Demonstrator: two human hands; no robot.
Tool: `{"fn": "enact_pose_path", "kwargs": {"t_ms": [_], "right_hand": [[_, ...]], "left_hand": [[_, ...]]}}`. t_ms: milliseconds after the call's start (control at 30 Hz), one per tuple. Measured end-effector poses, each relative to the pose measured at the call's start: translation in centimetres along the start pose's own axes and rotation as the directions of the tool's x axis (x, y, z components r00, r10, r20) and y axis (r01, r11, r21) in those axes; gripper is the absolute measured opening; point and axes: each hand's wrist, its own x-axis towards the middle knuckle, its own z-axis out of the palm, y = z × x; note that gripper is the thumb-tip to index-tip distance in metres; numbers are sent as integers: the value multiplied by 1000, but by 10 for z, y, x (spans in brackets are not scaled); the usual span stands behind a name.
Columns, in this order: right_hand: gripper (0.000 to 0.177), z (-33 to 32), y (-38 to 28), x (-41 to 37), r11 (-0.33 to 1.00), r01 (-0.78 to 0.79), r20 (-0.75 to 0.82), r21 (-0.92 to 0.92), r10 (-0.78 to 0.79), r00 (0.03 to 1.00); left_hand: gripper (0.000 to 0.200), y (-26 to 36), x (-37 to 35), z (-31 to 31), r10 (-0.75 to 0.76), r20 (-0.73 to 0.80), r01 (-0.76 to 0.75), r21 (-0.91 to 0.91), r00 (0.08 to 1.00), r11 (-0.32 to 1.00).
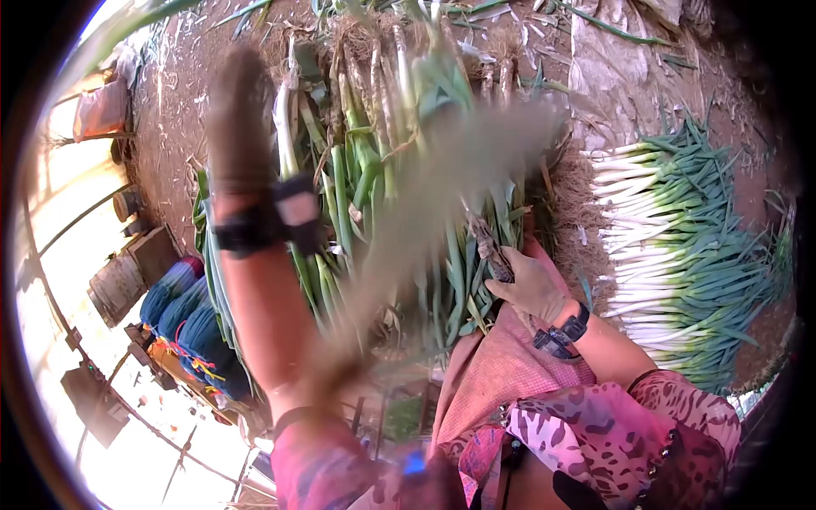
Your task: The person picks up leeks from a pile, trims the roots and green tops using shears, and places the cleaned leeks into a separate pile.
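My left hand [242, 119], in a dark glove, reaches forward over the left side of a heap of untrimmed leeks [361, 161]. It is smeared by motion, so its fingers do not show clearly. My right hand [533, 285], in a pale dirty glove, is closed around a dirty brown stalk [484, 238] at the near right of the heap, beside the pink cloth on my lap. A long, blurred grey-green shape [459, 195] sweeps diagonally across the middle of the view and hides part of the leeks.
Cleaned leeks [654, 255] lie in a neat row to the right, white ends toward the heap. A pink woven cloth [484, 374] covers my lap. Bundles of blue strands [191, 319] are at the left. A pale sheet [608, 76] and scattered scraps lie on the brown ground [174, 119].
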Motion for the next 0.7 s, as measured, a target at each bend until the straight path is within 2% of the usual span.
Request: {"fn": "enact_pose_path", "kwargs": {"t_ms": [33, 67, 100, 133, 167, 200, 233, 300, 367, 433, 467, 500, 533, 600, 633, 667, 700], "right_hand": [[49, -2, -12, 3, 999, -21, 15, 25, 21, 1000], [48, -2, -15, 4, 999, -26, 30, 34, 25, 999], [48, -1, -18, 4, 999, -32, 44, 43, 30, 999], [47, 1, -19, 5, 999, -15, 60, 36, 13, 998], [46, 3, -19, 6, 1000, 1, 76, 29, -3, 997], [46, 4, -22, 6, 998, 42, 89, 46, -46, 995], [47, 5, -24, 6, 998, 54, 96, 42, -58, 994], [47, 10, -29, 6, 995, 89, 113, 39, -93, 989], [46, 14, -30, 8, 995, 90, 145, 42, -95, 985], [47, 13, -31, 8, 997, 56, 164, 58, -65, 984], [47, 13, -32, 8, 995, 86, 130, 48, -92, 987], [47, 13, -35, 8, 993, 114, 100, 36, -117, 988], [48, 12, -38, 8, 989, 144, 71, 22, -145, 987], [47, 6, -47, 17, 997, 79, 95, 10, -80, 992], [47, 3, -50, 24, 999, 47, 106, 2, -47, 993], [45, 10, -42, 35, 992, 129, 19, 8, -129, 991], [45, 12, -38, 45, 991, 131, -3, 17, -131, 991]], "left_hand": [[38, -9, -38, 37, -219, 168, 217, 32, 961, 976], [42, -9, -86, 73, -436, 358, 406, 159, 826, 900], [52, -7, -128, 106, -689, 474, 484, 492, 549, 724], [53, -29, -183, 128, -719, 499, 475, 540, 484, 695], [53, 0, -199, 130, -740, 380, 330, 717, 555, 615], [53, 19, -193, 126, -784, 360, 383, 721, 505, 577], [52, 41, -192, 120, -781, 378, 378, 716, 497, 587], [54, 28, -202, 122, -760, 398, 365, 701, 513, 613], [49, 18, -213, 111, -581, 555, 277, 536, 596, 797], [45, -7, -225, 110, -561, 602, 506, 283, 569, 815], [42, -25, -233, 111, -636, 603, 739, 109, 482, 664], [39, -33, -239, 112, -685, 624, 899, -66, 376, 433], [38, -15, -235, 109, -664, 642, 909, -134, 383, 394], [34, 67, -200, 87, -623, 667, 911, -268, 410, 313], [33, 85, -192, 81, -601, 676, 905, -332, 426, 267], [30, 82, -192, 81, -635, 688, 930, -337, 351, 148], [30, 73, -200, 83, -525, 632, 801, -282, 569, 528]]}}
